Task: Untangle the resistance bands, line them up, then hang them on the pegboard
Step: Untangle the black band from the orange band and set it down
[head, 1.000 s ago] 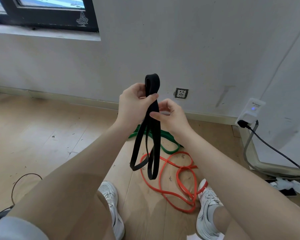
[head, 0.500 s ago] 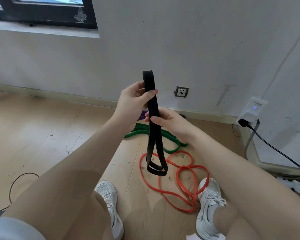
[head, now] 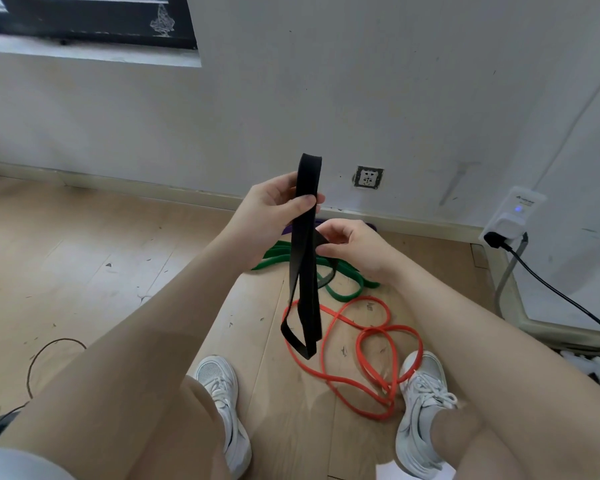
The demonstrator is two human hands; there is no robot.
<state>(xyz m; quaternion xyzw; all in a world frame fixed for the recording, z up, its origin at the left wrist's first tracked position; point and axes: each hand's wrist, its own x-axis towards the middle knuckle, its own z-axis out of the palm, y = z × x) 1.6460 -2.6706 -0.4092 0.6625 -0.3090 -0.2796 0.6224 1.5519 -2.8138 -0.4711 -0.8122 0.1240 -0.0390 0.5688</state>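
A black resistance band (head: 305,271) hangs folded in front of me, its top loop sticking up above my left hand (head: 274,206), which pinches it near the top. My right hand (head: 354,245) pinches the same band a little lower, on its right edge. The band's lower loops dangle just above the floor. On the wooden floor beneath lie a green band (head: 347,282) and a thin orange band (head: 371,355) in loose loops. A bit of a purple band (head: 288,230) peeks out behind my hands. No pegboard is in view.
My two white shoes (head: 222,403) (head: 423,410) flank the orange band. A white wall with a socket (head: 369,177) stands ahead. A plugged-in adapter (head: 510,220) with a black cable is at the right. A thin wire (head: 45,355) curls on the floor at left.
The black band now hangs straighter and flatter, with its loops drawn together. My right hand has shifted along the band to pinch its right edge just below my left hand.
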